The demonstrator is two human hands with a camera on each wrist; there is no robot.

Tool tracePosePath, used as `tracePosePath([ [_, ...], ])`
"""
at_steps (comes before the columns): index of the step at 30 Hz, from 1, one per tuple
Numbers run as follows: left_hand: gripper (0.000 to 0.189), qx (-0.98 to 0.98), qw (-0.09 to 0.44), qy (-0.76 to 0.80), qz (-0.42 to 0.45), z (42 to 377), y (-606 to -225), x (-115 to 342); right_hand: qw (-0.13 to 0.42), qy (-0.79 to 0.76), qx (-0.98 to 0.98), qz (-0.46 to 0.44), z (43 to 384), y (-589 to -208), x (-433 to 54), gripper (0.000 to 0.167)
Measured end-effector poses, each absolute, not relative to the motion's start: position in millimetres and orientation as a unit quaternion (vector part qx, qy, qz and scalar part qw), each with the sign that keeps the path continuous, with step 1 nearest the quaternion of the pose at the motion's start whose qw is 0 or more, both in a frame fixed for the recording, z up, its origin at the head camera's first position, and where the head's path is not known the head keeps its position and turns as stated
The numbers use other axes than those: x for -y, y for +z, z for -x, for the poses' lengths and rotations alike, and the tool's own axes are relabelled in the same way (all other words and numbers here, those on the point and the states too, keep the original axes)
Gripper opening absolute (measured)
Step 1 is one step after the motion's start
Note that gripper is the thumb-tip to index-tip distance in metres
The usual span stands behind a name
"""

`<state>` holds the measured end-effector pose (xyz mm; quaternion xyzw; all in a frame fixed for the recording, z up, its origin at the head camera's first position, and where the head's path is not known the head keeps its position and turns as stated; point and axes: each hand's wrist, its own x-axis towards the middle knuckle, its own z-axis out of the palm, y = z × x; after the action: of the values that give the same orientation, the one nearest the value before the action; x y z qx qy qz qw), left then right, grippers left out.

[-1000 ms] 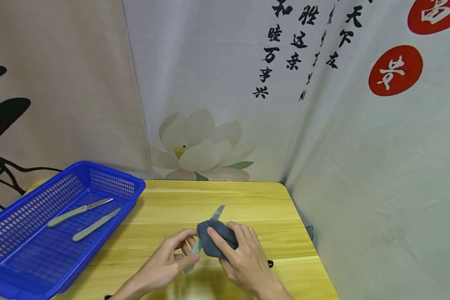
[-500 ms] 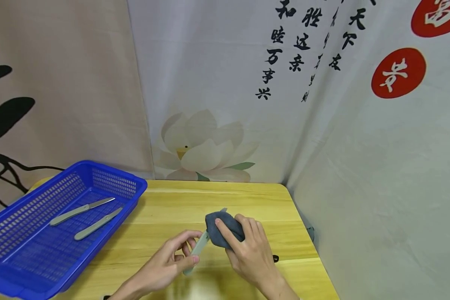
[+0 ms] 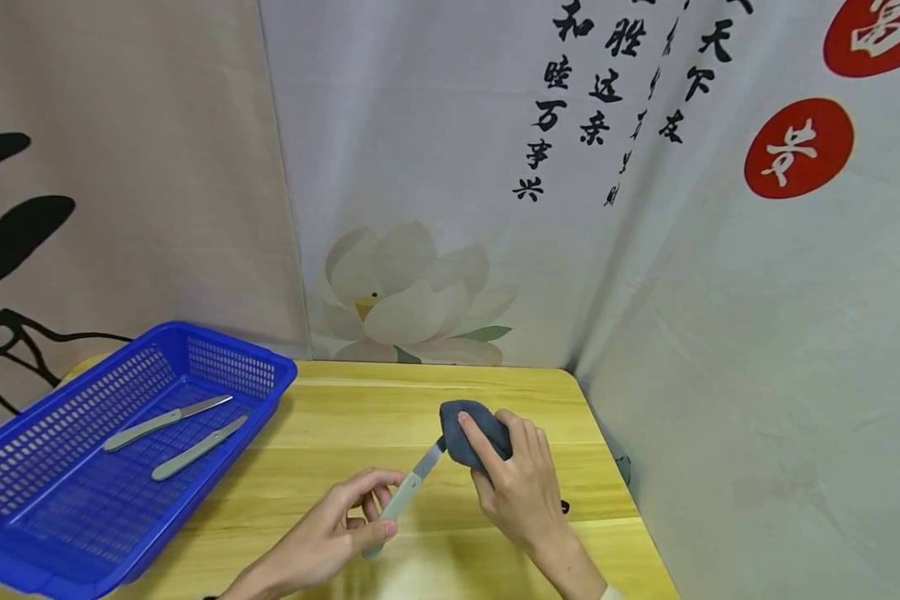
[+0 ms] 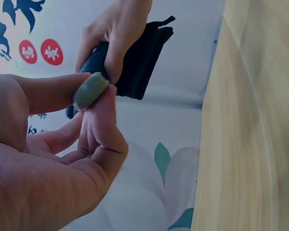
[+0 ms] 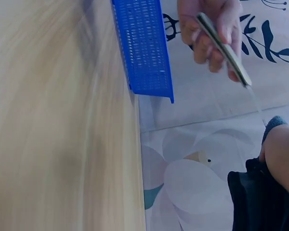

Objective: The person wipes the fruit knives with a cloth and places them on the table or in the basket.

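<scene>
My left hand [image 3: 337, 518] pinches the pale green handle of a knife [image 3: 401, 498] between thumb and fingers, its blade pointing up and right. In the left wrist view the butt of the knife handle [image 4: 90, 91] shows between thumb and fingertip. Around the blade's tip end, my right hand [image 3: 521, 487] grips a folded dark grey-blue cloth [image 3: 465, 446], index finger pressed along its top. The tip is hidden in the cloth. From the right wrist view, the cloth [image 5: 260, 197] hangs below the right fingers, and part of the thin blade shows between cloth and handle.
A blue plastic basket [image 3: 266, 417] stands on the left of the wooden table [image 3: 345, 408]. Inside lie two more knives, one farther back [image 3: 157, 423] and one nearer [image 3: 198, 450]. A printed curtain [image 3: 435, 167] hangs right behind the table's far edge.
My right hand has slid the cloth along the blade, up and right toward the tip, uncovering the blade near the handle. The left hand keeps its pinch on the knife, almost in place.
</scene>
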<state>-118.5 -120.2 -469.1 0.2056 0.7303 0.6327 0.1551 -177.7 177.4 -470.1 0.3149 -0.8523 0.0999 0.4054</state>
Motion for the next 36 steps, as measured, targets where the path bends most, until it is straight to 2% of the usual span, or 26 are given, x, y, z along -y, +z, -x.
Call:
tracePosePath([
  [5,0.05,-0.728,0.164,0.641,-0.179,119,-470,120,0.414,0.12,0.852,-0.296,178,-468,-180,0.07],
  [10,0.054,-0.731,0.15,0.648,-0.152,120,-470,117,0.41,0.13,0.843,-0.324,171,-469,-175,0.071],
  [17,0.053,-0.751,0.123,0.633,-0.139,123,-468,115,0.395,0.097,0.828,-0.385,156,-472,-161,0.049],
  [24,0.05,-0.74,0.138,0.643,-0.145,124,-464,113,0.361,0.083,0.829,-0.419,146,-477,-152,0.058],
  [28,0.047,-0.735,0.142,0.644,-0.156,124,-465,114,0.349,0.084,0.837,-0.414,145,-479,-153,0.053],
  [33,0.047,-0.737,0.139,0.64,-0.167,122,-466,114,0.356,0.081,0.838,-0.405,147,-479,-154,0.051],
  [36,0.05,-0.734,0.141,0.641,-0.177,121,-466,114,0.365,0.081,0.838,-0.397,150,-477,-155,0.06],
])
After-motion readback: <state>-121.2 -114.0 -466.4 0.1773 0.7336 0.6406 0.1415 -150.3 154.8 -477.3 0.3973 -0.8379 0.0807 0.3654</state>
